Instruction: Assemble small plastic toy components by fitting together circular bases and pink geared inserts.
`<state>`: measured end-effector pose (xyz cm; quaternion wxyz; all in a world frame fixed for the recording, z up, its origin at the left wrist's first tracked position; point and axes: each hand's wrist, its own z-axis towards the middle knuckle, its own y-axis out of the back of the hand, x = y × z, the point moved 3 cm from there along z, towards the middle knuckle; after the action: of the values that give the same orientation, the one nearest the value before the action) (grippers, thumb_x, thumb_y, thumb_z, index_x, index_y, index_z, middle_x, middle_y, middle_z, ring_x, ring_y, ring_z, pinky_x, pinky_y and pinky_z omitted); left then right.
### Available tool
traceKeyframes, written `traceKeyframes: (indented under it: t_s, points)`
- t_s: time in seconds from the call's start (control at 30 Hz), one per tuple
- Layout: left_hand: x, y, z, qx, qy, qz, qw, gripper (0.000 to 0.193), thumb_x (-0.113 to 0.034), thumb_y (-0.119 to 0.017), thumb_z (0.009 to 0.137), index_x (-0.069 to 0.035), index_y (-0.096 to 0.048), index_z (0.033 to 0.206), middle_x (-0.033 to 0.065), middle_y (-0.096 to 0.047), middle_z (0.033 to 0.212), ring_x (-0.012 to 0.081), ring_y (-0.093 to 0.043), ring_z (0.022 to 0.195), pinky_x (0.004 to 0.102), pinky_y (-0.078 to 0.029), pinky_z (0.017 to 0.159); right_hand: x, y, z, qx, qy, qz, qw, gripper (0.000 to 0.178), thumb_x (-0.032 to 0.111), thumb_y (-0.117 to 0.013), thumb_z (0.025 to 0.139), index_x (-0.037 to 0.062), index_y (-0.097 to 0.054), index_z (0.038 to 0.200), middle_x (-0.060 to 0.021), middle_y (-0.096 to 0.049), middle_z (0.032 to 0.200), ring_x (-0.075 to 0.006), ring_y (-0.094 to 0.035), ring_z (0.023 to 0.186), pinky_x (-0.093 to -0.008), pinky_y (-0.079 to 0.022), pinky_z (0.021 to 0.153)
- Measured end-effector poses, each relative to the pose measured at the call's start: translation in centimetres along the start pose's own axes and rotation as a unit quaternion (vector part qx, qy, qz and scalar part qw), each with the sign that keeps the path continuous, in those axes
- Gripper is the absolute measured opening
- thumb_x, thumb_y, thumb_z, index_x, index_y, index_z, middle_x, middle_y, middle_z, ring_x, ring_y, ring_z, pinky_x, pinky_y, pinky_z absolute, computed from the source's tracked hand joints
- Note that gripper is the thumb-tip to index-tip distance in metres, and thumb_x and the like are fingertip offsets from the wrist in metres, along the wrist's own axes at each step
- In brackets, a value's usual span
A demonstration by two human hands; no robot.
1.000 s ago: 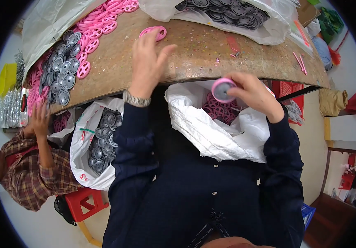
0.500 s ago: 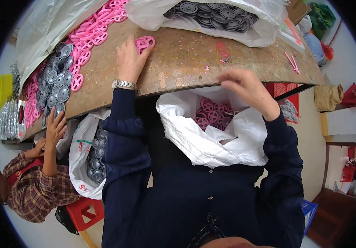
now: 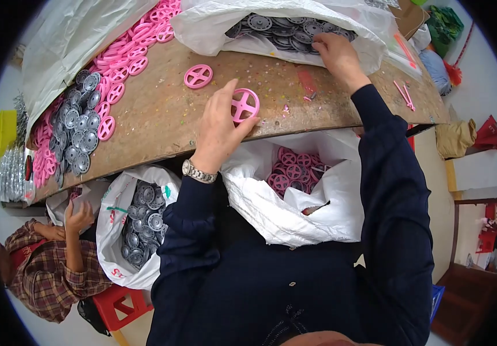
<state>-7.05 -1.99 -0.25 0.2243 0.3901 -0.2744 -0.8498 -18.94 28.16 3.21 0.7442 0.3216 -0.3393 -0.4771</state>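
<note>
My left hand (image 3: 219, 127) is closed on a pink four-spoked plastic wheel (image 3: 244, 106), thumb and fingers at its edge, just over the table near its front edge. Another pink wheel (image 3: 198, 76) lies flat on the table to the upper left of that hand. My right hand (image 3: 341, 57) reaches to the far white sack (image 3: 202, 29), its fingertips pinched at the edge of the grey plastic discs (image 3: 286, 32) heaped in the opening. In front of me, a white woven sack (image 3: 277, 219) holds pink wheels with grey discs (image 3: 294, 172).
Pink wheels (image 3: 124, 60) and grey discs (image 3: 78, 127) are heaped at the table's left. A co-worker (image 3: 58, 254) sits there, beside a white bag (image 3: 110, 230) of grey discs and a red stool (image 3: 121, 305). Pink sticks (image 3: 404, 95) lie on the right of the wooden table (image 3: 162, 121).
My right hand has gone from above the near sack to the grey discs at the back. My left hand has shifted right with one pink wheel; another now lies on the table. The co-worker's hand has drawn back.
</note>
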Motion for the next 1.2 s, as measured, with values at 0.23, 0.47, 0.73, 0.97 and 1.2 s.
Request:
traceKeyframes:
  t_s: [0.23, 0.47, 0.73, 0.97, 1.2]
  points:
    - [-0.1, -0.5, -0.6, -0.018, -0.045, 0.031, 0.998, 0.083, -0.020, -0.083, 0.072, -0.002, -0.041, 0.141, 0.0192, -0.058, 0.121, 0.0355, -0.058, 0.106, 0.0448, -0.048, 0.092, 1.0, -3.7, 1.7, 0.023, 0.045, -0.231, 0.972, 0.027, 0.025, -0.066, 0.085, 0.0123, -0.070, 0.109, -0.0059, -0.067, 0.114, -0.0294, -0.061, 0.108, -0.0449, -0.053, 0.084]
    - [0.0, -0.2, -0.5, -0.027, -0.012, 0.001, 1.000, 0.084, -0.020, -0.082, 0.072, -0.003, -0.039, 0.142, 0.0201, -0.057, 0.123, 0.0370, -0.059, 0.106, 0.0452, -0.050, 0.089, 1.2, -3.8, 2.0, -0.029, 0.027, -0.237, 0.971, 0.021, 0.025, -0.064, 0.086, 0.0153, -0.072, 0.102, -0.0037, -0.069, 0.100, -0.0253, -0.064, 0.102, -0.0444, -0.054, 0.080]
    - [0.4, -0.1, -0.3, -0.028, 0.021, -0.046, 0.998, 0.085, -0.019, -0.082, 0.073, -0.004, -0.037, 0.144, 0.0213, -0.058, 0.122, 0.0375, -0.060, 0.106, 0.0448, -0.050, 0.090, 2.6, 0.9, 0.9, -0.012, -0.066, -0.035, 0.997, 0.026, 0.028, -0.062, 0.092, 0.0085, -0.070, 0.108, -0.0135, -0.071, 0.101, -0.0336, -0.068, 0.091, -0.0418, -0.052, 0.078]
    - [0.1, -0.1, -0.7, -0.037, -0.021, -0.017, 0.999, 0.087, -0.019, -0.082, 0.074, -0.005, -0.036, 0.146, 0.0202, -0.058, 0.122, 0.0364, -0.059, 0.106, 0.0448, -0.049, 0.090, 8.6, 2.2, -4.6, 0.116, -0.152, 0.419, 0.887, 0.026, 0.028, -0.069, 0.091, 0.0037, -0.068, 0.100, 0.0016, -0.066, 0.085, -0.0074, -0.059, 0.074, -0.0229, -0.045, 0.065]
    - [-2.0, 0.0, -1.2, -0.023, -0.062, -0.060, 0.996, 0.092, -0.011, -0.082, 0.070, -0.007, -0.034, 0.148, 0.0187, -0.056, 0.126, 0.0357, -0.057, 0.110, 0.0446, -0.048, 0.093, 12.4, 1.9, -8.7, 0.207, -0.155, 0.521, 0.814, 0.018, 0.020, -0.070, 0.091, 0.0048, -0.063, 0.095, 0.0028, -0.062, 0.088, -0.0045, -0.055, 0.080, -0.0206, -0.043, 0.068]
